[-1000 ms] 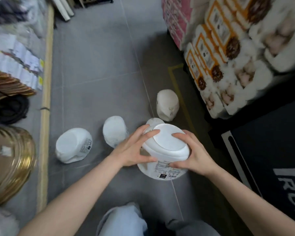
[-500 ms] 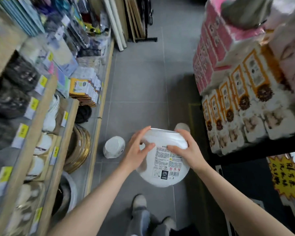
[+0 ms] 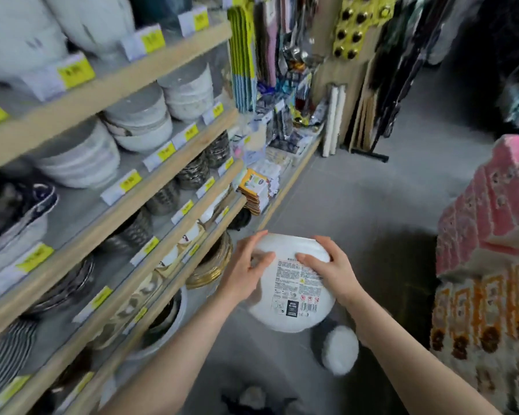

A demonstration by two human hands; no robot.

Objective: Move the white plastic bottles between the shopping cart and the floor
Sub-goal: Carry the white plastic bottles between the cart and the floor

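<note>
Nearest to you, both of your forearms reach forward and meet on one white plastic bottle (image 3: 291, 283). Your left hand (image 3: 246, 269) wraps its left flank with fingers spread over the upper edge, and your right hand (image 3: 331, 269) presses flat on the right side, fingertips lying over the printed label (image 3: 295, 290). So both hands are grasping the bottle, which is carried in the air, base away from you, label facing up towards the camera.

Just below and to the right of it, a second white bottle (image 3: 339, 348) sits on the grey floor (image 3: 357, 205), blurred, partly hidden behind your right forearm. It is near the carried one but not touching it.

To your left runs a shelf unit (image 3: 123, 187) stacked with bowls and plates behind yellow price tags. To your right stands a stack of pink and orange packaged goods (image 3: 486, 265). Farther off, the aisle ends in hanging kitchenware and boards leaning on the wall.

You appear to be mid-carry, taking a bottle from the floor towards the cart. The shopping cart is not in view, so I cannot tell which way it lies. The next move calls for finding the cart, keeping both palms tight on the smooth sides, and lowering the bottle in rather than dropping it. Watch the crockery shelf as you turn; it is close on your left.
</note>
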